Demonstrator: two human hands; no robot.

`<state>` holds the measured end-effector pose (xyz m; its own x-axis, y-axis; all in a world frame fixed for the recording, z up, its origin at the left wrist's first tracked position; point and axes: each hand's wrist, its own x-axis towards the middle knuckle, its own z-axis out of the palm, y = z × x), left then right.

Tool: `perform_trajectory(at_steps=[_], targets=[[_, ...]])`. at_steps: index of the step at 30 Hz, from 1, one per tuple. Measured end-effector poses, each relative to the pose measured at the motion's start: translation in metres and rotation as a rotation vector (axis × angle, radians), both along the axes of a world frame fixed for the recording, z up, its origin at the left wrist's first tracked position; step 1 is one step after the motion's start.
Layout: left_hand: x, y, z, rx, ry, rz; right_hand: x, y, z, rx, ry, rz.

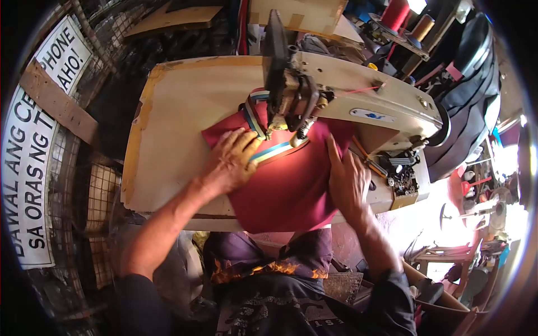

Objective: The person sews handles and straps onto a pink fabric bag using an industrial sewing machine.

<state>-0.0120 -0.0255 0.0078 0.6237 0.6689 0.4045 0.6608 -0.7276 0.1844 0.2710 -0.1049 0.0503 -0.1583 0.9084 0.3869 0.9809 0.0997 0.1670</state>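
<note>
A red piece of material lies under the head of a sewing machine and hangs over the table's front edge. A striped band in white, blue and dark tones crosses it below the needle area, and its far end loops up left of the machine head. My left hand lies on the red material and the band's left part, its fingers spread toward the needle area. On the right side of the material rests my right hand, flat with fingers stretched forward. The needle's tip is hidden by machine parts.
The pale sewing table extends left. Scissors and small metal parts lie at the table's right. Thread spools stand at the back right. Dark sheets hang at the right, and a lettered sign is at the left.
</note>
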Motion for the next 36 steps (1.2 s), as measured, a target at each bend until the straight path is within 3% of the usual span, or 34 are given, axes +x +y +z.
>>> perform_trajectory(at_steps=[2, 4, 5, 7, 11, 16, 20, 25, 27, 29, 30, 33, 34, 36], targets=[[0.017, -0.019, -0.006, 0.018, 0.000, 0.135, 0.007, 0.064, -0.016, 0.129, -0.146, 0.125], [0.035, -0.033, -0.006, 0.054, 0.016, 0.248, 0.024, 0.127, -0.045, 0.193, -0.450, 0.191], [0.044, -0.040, 0.003, -0.027, 0.019, 0.285, 0.034, 0.153, -0.056, 0.186, -0.539, 0.205], [0.057, -0.043, 0.015, -0.156, 0.028, 0.330, 0.049, 0.191, -0.068, 0.098, -0.555, 0.221], [0.061, -0.045, 0.013, -0.080, 0.015, 0.344, 0.080, 0.227, -0.071, -0.088, -0.252, 0.204], [0.044, -0.042, -0.001, -0.051, -0.024, 0.235, 0.106, 0.200, -0.063, -0.120, 0.357, 0.309], [0.039, -0.044, -0.011, -0.120, -0.069, 0.190, 0.028, 0.093, -0.006, 0.070, 0.163, 0.315], [0.037, -0.044, -0.012, -0.107, -0.035, 0.171, 0.002, 0.018, 0.039, -0.155, 0.287, 0.540], [0.036, -0.045, -0.008, -0.080, -0.013, 0.168, 0.020, 0.004, 0.066, -0.156, 0.389, 0.442], [0.036, -0.043, -0.005, -0.094, -0.005, 0.154, 0.058, -0.004, 0.077, 0.001, 0.463, 0.252], [0.036, -0.043, -0.004, -0.103, -0.001, 0.150, 0.086, -0.004, 0.080, 0.083, 0.625, 0.140], [0.036, -0.040, -0.004, -0.109, 0.016, 0.146, 0.169, 0.028, 0.114, 0.366, 0.411, -0.060], [0.036, -0.037, -0.004, -0.106, 0.017, 0.153, 0.210, 0.050, 0.122, 0.429, 0.208, -0.126], [0.038, -0.028, -0.005, -0.098, 0.011, 0.166, 0.266, 0.100, 0.144, 0.272, 0.284, -0.248]])
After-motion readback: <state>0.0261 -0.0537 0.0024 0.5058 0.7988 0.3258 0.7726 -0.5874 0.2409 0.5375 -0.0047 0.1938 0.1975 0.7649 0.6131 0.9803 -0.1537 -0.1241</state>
